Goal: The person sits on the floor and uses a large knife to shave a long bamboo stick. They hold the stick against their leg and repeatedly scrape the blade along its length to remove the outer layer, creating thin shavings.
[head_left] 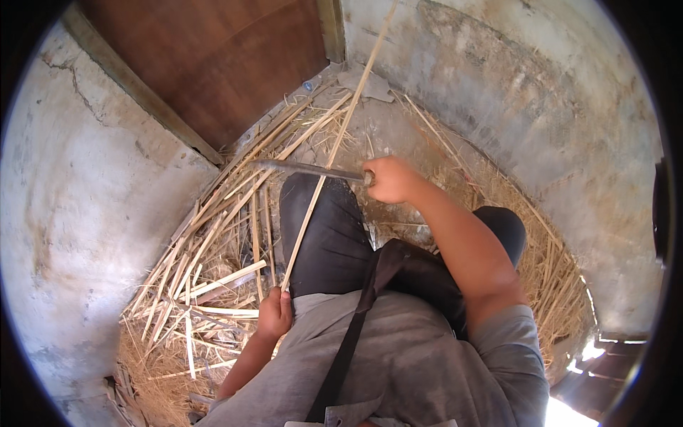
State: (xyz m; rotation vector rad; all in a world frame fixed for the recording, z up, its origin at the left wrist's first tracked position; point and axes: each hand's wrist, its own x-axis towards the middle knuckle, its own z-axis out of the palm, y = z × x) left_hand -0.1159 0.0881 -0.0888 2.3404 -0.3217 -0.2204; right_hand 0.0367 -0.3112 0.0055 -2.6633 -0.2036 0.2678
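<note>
My left hand (274, 313) is closed around the lower end of a long pale bamboo strip (306, 222), beside my left hip. The strip slants up and away over my left thigh, and its far end reaches the top of the view. In my right hand (390, 179) is the handle of a machete (295, 167) with a long, dull, slightly curved blade. The blade points left and crosses the strip just beyond my left knee. Whether its edge bites into the strip, I cannot tell.
Split bamboo strips (213, 228) lie heaped at my left, running toward a brown wooden door (220, 64). Fine shavings (555, 292) cover the floor at my right. Stained walls (526, 85) close in on both sides. A blue-and-white scrap (307, 86) lies near the door.
</note>
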